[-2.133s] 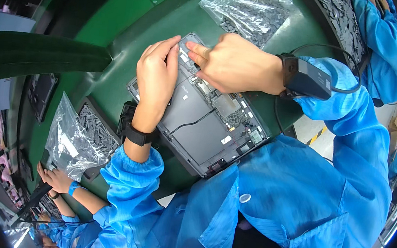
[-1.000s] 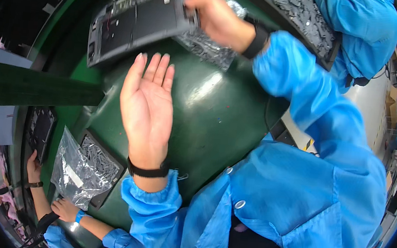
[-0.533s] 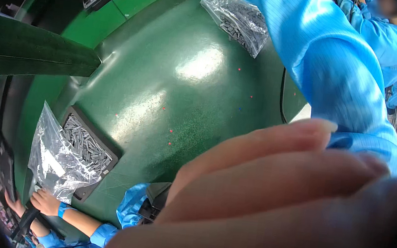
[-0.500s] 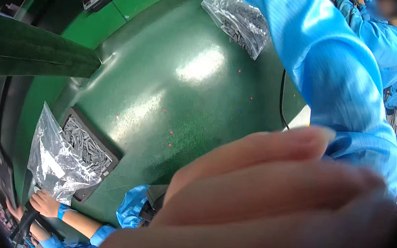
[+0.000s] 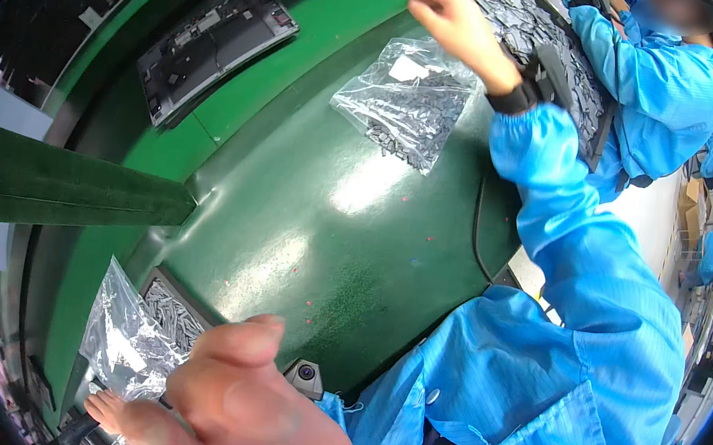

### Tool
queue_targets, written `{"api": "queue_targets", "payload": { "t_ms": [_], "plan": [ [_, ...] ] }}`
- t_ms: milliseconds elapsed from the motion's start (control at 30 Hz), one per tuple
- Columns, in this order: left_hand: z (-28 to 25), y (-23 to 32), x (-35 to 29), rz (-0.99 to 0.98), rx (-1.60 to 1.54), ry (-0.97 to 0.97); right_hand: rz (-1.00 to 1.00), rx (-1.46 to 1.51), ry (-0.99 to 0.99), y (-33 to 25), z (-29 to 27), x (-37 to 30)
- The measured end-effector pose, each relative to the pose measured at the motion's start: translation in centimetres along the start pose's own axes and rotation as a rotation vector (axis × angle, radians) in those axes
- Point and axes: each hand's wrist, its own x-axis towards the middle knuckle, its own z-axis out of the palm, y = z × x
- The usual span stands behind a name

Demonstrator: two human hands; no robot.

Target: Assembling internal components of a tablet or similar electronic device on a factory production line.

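A dull-green work surface (image 5: 361,258) is stretching below the person, with a brighter green strip (image 5: 230,116) running along its far side. The opened dark-grey laptop base (image 5: 208,56), in the right hand (image 5: 462,32) a second ago, is now lying on that strip, leaving both hands free of it. The right hand is hovering loosely open near a clear plastic bag of small dark pieces (image 5: 417,111); the blurred left hand (image 5: 260,414) is hanging open, seemingly empty.
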Motion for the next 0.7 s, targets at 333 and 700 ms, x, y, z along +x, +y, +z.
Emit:
{"api": "queue_targets", "payload": {
  "t_ms": [333, 700],
  "plan": [
    [1.7, -2.0, -0.4, -0.160, -0.328, -0.125, 0.305, 0.309, 0.166, 3.4, 0.9, -7.6],
    [7.5, -4.2, -3.6, -0.662, -0.375, -0.311, 0.266, 0.402, 0.059, 5.5, 3.3, -7.4]
  ]
}}
